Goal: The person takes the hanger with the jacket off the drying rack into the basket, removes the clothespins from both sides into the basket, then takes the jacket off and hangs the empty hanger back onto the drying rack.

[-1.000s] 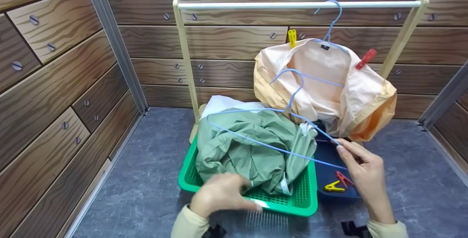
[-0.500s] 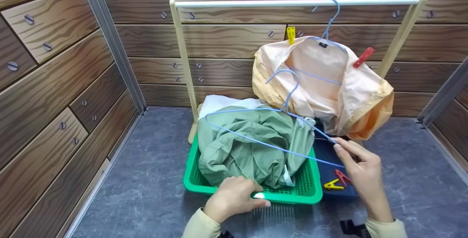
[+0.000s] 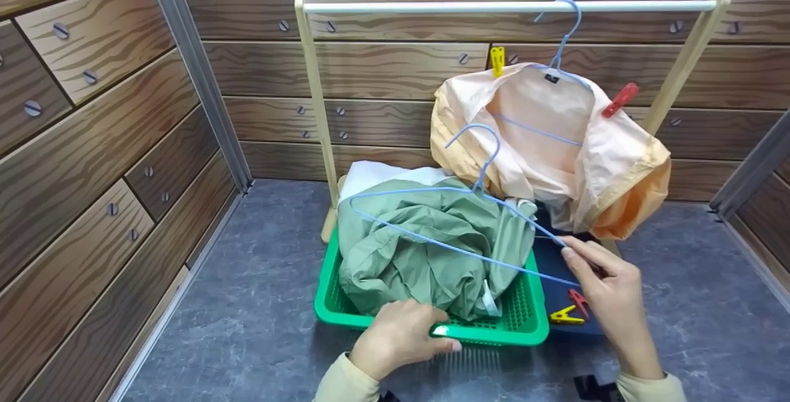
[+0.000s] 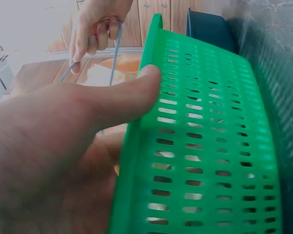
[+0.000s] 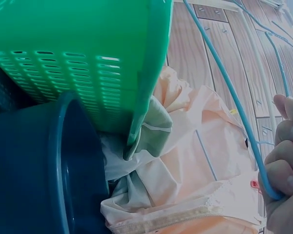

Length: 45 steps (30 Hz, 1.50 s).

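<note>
My left hand [image 3: 404,335] grips the near rim of a green basket [image 3: 531,328], thumb outside and fingers over the inside. In the left wrist view the thumb [image 4: 132,95] presses the basket's slotted wall [image 4: 200,141]. Crumpled green clothing [image 3: 426,247] and a white cloth [image 3: 389,173] fill the basket. My right hand [image 3: 608,294] pinches one end of a blue hanger [image 3: 426,238], holding it above the clothing with its hook pointing up and away. The right wrist view shows the fingers [image 5: 285,165] curled round the hanger's end [image 5: 234,97].
Behind stands a rack with a white rail [image 3: 419,8]. A peach jacket [image 3: 537,142] hangs there on another hanger, with a yellow clothespin [image 3: 497,61] and a red clothespin [image 3: 620,100]. A dark blue bin [image 3: 549,260] beside the basket holds a yellow [image 3: 566,315] and a red clothespin [image 3: 578,301].
My left hand has come to the basket's near rim and taken hold of it. The basket has shifted slightly right and away. The right hand keeps the hanger, nearly still.
</note>
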Motion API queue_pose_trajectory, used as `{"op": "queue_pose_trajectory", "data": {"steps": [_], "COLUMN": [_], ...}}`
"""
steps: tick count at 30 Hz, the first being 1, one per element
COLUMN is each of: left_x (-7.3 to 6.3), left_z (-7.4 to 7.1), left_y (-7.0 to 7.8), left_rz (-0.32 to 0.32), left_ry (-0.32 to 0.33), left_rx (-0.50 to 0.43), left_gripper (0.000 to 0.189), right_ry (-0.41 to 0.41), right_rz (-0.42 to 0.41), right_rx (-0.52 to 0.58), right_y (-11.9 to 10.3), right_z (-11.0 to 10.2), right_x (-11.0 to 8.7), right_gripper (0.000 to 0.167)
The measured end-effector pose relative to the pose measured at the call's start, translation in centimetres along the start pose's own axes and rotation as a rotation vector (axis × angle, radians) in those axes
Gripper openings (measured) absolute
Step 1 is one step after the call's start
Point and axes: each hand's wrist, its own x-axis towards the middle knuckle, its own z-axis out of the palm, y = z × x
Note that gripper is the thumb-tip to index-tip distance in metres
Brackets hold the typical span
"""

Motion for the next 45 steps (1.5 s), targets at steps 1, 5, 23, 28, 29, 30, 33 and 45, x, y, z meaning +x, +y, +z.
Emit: {"op": "queue_pose_trajectory", "data": {"steps": [1, 5, 23, 28, 29, 30, 33, 45], "left_x": [-0.2, -1.3, -2.2, 0.9, 1.5, 2.0, 3.4, 8.8], "left_z": [-0.3, -2.1, -10.4, -12.8, -13.3, -13.6, -14.4, -17.8], "left_y": [0.1, 0.4, -11.0, -15.1, -15.7, -16.3, -17.5, -20.7], "left_rz": [-0.003, 0.009, -0.061, -0.155, -0.173, -0.191, -0.260, -0.267], "left_ry": [0.007, 0.094, 0.897, 0.885, 0.895, 0.901, 0.906, 0.939], "left_rx": [0.000, -0.020, -0.136, -0.146, -0.155, -0.170, -0.240, -0.609], "left_gripper": [0.046, 0.046, 0.040, 0.037, 0.036, 0.036, 0.037, 0.041], "right_ry": [-0.001, 0.001, -0.015, -0.019, -0.022, -0.024, -0.028, -0.051], "right_rz": [0.008, 0.013, -0.018, -0.092, -0.099, -0.095, -0.085, -0.059], "right_rx": [-0.004, -0.018, -0.003, 0.015, 0.016, 0.017, 0.009, 0.008], "right_y": [-0.1, -0.3, -3.5, -3.4, -3.4, -3.5, -3.5, -3.7], "right_z": [0.0, -0.2, 0.5, 0.6, 0.6, 0.6, 0.6, 0.5], "right_x": [0.0, 0.0, 0.1, 0.1, 0.1, 0.1, 0.0, -0.1], "right_gripper": [0.025, 0.025, 0.022, 0.022, 0.022, 0.021, 0.022, 0.022]}}
